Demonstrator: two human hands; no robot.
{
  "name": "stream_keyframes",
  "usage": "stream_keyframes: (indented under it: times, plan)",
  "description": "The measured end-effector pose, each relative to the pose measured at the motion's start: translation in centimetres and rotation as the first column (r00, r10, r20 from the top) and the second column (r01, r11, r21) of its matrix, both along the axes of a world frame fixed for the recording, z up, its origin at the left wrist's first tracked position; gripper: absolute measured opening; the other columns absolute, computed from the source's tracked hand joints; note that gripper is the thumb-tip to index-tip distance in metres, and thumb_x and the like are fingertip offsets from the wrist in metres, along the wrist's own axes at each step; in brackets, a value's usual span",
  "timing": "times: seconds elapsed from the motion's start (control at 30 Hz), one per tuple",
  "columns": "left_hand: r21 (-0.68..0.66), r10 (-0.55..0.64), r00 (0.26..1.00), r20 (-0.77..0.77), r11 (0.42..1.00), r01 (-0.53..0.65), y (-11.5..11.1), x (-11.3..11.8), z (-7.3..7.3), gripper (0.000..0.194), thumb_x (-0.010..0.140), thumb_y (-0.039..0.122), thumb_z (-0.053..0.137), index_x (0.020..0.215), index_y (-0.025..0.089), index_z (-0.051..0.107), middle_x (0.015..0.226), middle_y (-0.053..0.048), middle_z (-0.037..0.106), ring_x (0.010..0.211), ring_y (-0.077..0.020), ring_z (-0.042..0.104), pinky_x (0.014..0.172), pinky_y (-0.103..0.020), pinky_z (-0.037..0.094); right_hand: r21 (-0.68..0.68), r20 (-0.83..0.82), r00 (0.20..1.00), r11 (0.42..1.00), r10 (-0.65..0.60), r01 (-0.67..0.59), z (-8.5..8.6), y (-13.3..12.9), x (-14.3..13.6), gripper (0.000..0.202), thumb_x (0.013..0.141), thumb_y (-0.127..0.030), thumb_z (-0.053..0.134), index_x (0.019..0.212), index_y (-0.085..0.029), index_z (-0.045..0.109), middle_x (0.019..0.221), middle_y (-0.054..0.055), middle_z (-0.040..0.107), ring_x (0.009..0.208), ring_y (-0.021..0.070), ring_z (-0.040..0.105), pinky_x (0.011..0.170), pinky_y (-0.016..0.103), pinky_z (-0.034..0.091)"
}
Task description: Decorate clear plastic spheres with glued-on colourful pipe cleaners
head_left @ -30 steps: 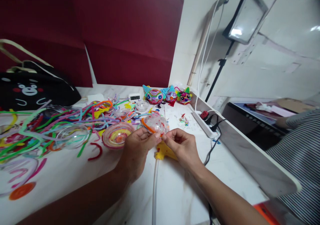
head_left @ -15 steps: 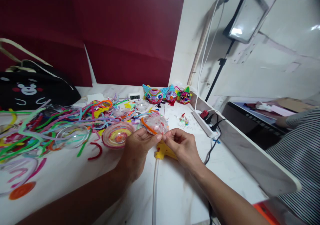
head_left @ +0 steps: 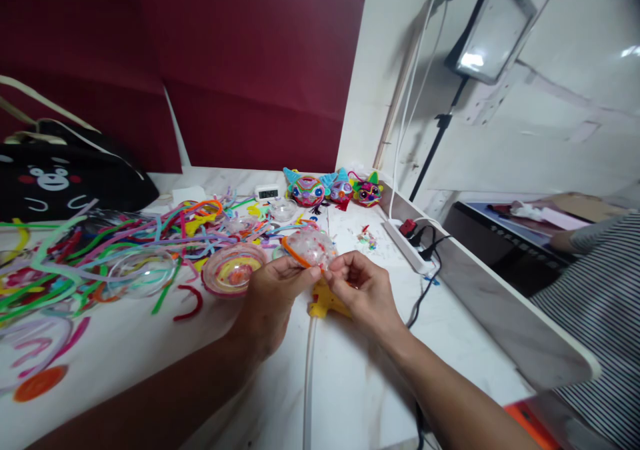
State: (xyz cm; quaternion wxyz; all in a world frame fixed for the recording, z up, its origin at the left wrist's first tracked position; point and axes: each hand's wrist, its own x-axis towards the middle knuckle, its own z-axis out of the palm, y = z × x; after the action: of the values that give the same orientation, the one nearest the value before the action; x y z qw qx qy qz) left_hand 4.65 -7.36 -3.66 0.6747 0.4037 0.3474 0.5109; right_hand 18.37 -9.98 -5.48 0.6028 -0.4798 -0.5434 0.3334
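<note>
Between my two hands is a clear plastic half-ball (head_left: 311,245) with red specks, an orange pipe cleaner (head_left: 296,253) running along its edge. My left hand (head_left: 277,290) pinches the left side of the rim between thumb and fingers. At the right side, the closed fingertips of my right hand (head_left: 364,289) press on the rim near the end of the orange strip. Whether they also hold a small piece is hidden. A yellow glue gun (head_left: 324,301) lies under my hands, its pale cord running toward me. Left of my hands sits a clear bowl-shaped half-ball (head_left: 235,270) lined with coloured rings.
Loose pipe cleaners (head_left: 125,237) spread over the left of the table. Finished animal-face balls (head_left: 307,191) stand at the back beside a small timer (head_left: 267,193). A power strip (head_left: 410,245) lies along the right-hand low wall (head_left: 490,290). A person in a striped top (head_left: 600,317) is beyond it.
Both hands keep almost the same grip on the half-ball. The view has shifted very slightly; nothing is let go or newly taken.
</note>
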Motion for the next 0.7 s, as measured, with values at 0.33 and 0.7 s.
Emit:
stream_keyframes:
  times: [0.33,0.7]
  plan:
    - [0.06,0.019,1.0,-0.004,0.998,-0.019,0.0,0.0,-0.4,0.023,0.057,0.021,0.087,0.075,0.013,0.075,0.075,-0.004,0.078,0.072,-0.0143,0.071,0.072,-0.021,0.056,0.532,0.453,0.839,0.846,-0.303,0.019,0.3,-0.4,0.6,0.01,0.092,-0.014,0.056,0.087,-0.018,0.064,0.079,0.005,0.066,0.074,0.0158,0.06,0.067,0.029,0.049]
    - [0.102,0.042,0.997,-0.059,0.994,-0.036,0.0,0.0,-0.7,0.015,0.062,0.016,0.083,0.074,0.015,0.074,0.072,0.001,0.077,0.063,-0.0098,0.069,0.064,-0.016,0.055,0.679,0.637,0.605,0.719,-0.478,-0.148,-0.2,-0.2,1.6,0.012,0.092,-0.009,0.059,0.102,-0.013,0.064,0.086,0.011,0.07,0.074,0.0202,0.059,0.063,0.033,0.049]
